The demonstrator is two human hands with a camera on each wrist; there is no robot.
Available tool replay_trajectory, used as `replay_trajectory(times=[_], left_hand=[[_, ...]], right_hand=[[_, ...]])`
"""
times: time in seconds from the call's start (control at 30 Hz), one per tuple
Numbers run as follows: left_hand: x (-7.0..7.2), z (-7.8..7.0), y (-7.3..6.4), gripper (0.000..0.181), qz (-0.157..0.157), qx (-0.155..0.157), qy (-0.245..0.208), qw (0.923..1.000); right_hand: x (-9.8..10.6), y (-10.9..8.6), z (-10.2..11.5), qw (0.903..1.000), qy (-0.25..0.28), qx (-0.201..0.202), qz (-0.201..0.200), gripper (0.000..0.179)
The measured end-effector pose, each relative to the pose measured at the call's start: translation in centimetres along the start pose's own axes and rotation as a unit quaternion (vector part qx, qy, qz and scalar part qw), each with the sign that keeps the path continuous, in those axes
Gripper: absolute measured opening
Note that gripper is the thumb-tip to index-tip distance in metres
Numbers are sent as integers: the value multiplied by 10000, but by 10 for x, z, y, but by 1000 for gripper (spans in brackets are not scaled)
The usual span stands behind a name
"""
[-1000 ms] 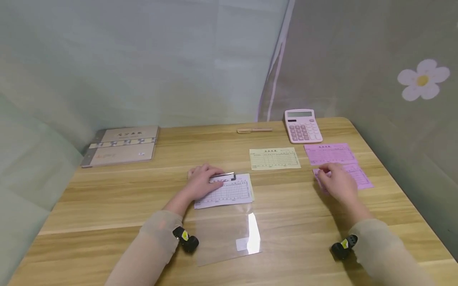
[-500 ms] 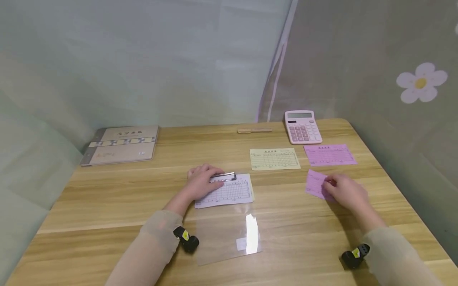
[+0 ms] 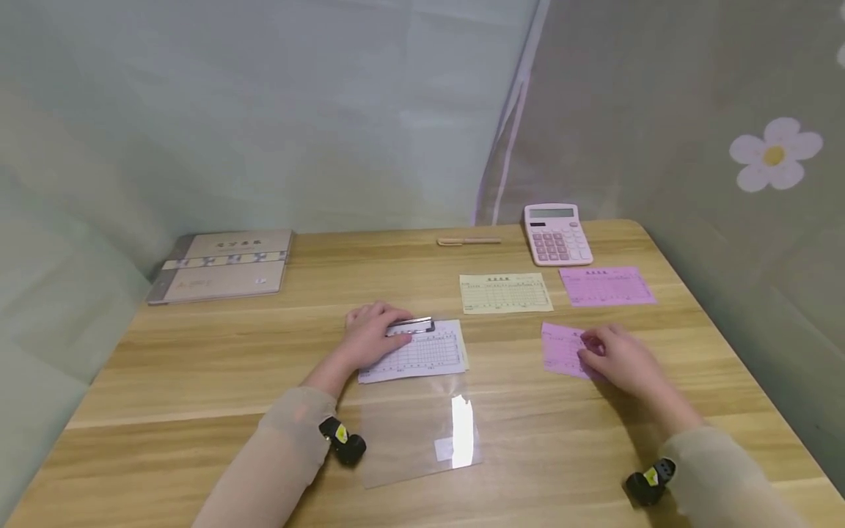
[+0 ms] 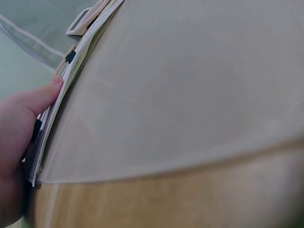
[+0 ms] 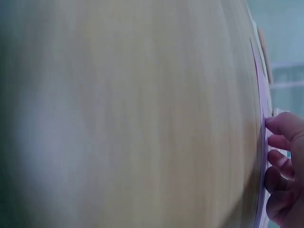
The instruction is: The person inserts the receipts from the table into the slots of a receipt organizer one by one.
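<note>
In the head view my left hand (image 3: 372, 336) holds the top of a clear clipboard (image 3: 403, 433) at its metal clip (image 3: 422, 325), with the thumb over the front. A stack of white printed slips (image 3: 429, 353) sits under the clip, with a yellowish edge showing beneath. The left wrist view shows the thumb on the stack's edge (image 4: 78, 61). My right hand (image 3: 623, 359) pinches the right part of a pink printed slip (image 3: 561, 349), low over the table. Curled fingers hide that part. From the right wrist the pink slip (image 5: 262, 95) appears edge-on beside the fingers.
A yellow slip (image 3: 505, 293) and another pink slip (image 3: 607, 286) lie behind the right hand. Farther back are a pink calculator (image 3: 558, 235) and a pen (image 3: 469, 240). A ledger book (image 3: 227, 268) lies at the back left. Curtains rise behind the wooden table (image 3: 198, 367).
The right hand has drawn the nearer pink slip leftward and toward me, away from the other pink one. My left hand stays at the clip.
</note>
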State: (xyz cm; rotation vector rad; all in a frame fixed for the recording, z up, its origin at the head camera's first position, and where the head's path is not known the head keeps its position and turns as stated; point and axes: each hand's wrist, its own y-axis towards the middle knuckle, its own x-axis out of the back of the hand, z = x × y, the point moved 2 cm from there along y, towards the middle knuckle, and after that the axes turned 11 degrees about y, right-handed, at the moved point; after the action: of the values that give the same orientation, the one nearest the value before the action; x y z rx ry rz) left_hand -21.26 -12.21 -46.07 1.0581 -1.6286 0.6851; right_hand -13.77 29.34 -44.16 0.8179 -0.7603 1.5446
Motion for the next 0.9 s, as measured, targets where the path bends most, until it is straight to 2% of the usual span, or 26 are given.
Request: replay_trajectory(times=[0.23, 0.37, 0.6, 0.77, 0.9], left_hand=[[0, 0, 0, 38, 33, 24, 48, 10000], [1, -1, 0, 36, -8, 11, 49, 10000], [2, -3, 1, 37, -33, 13, 52, 10000], [2, -3, 2, 37, -106, -11, 47, 9999], [0, -3, 1, 37, -126, -17, 75, 9999]], right_hand=[[-20, 1, 30, 9982, 178, 522, 215, 29], [-21, 2, 39, 9969, 386, 594, 331, 30], [-9, 4, 25, 9987, 397, 236, 209, 35], [-9, 6, 16, 9985, 481, 76, 236, 34], [-10, 7, 14, 9981, 580, 21, 187, 42]])
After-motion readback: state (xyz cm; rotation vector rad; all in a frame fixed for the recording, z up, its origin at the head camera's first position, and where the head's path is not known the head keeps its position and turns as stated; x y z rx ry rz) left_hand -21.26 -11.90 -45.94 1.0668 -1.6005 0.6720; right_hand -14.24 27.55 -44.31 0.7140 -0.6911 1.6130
